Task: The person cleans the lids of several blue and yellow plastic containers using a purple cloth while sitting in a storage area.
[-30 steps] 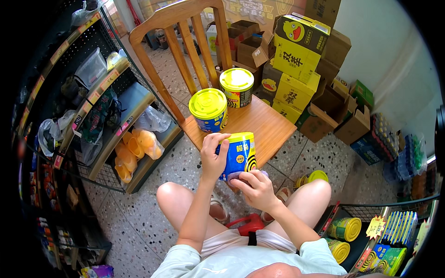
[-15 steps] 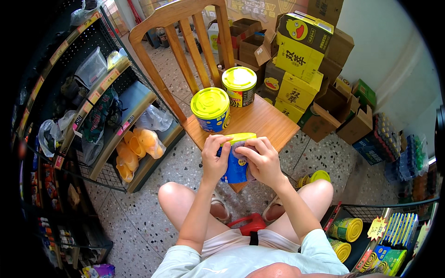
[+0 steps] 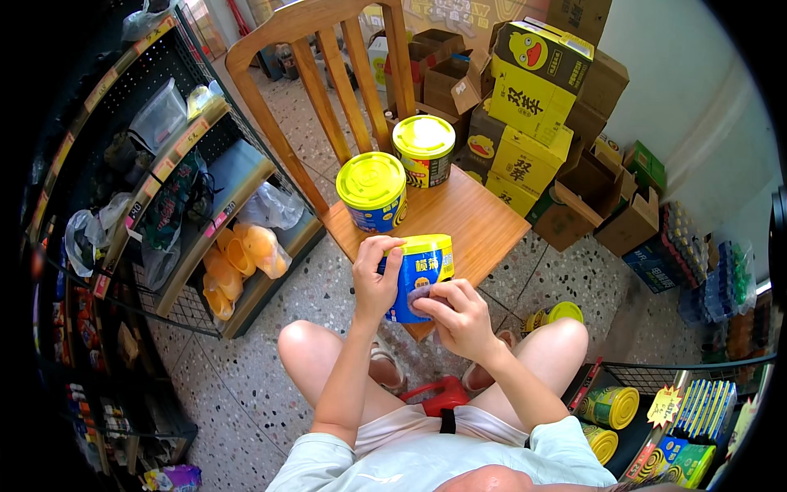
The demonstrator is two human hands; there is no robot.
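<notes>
A blue tub with a yellow-green lid is held up at the front edge of the wooden chair seat. My left hand grips it by the left side, thumb on the front and fingers near the lid. Pinched in my right hand is a greyish-purple cloth, pressed against the lower front of the tub. Behind it on the seat stand a similar blue tub and, farther back to the right, a dark tub with the same kind of lid.
Shelving with bagged goods and orange slippers runs along the left. Yellow cartons are stacked behind the chair, with packs of bottles farther right. Another tub sits on the floor by my right knee. A low rack holds more tubs.
My right hand has moved the cloth from just under the lid down to the tub's lower front, uncovering the upper label. The left hand still grips the tub.
</notes>
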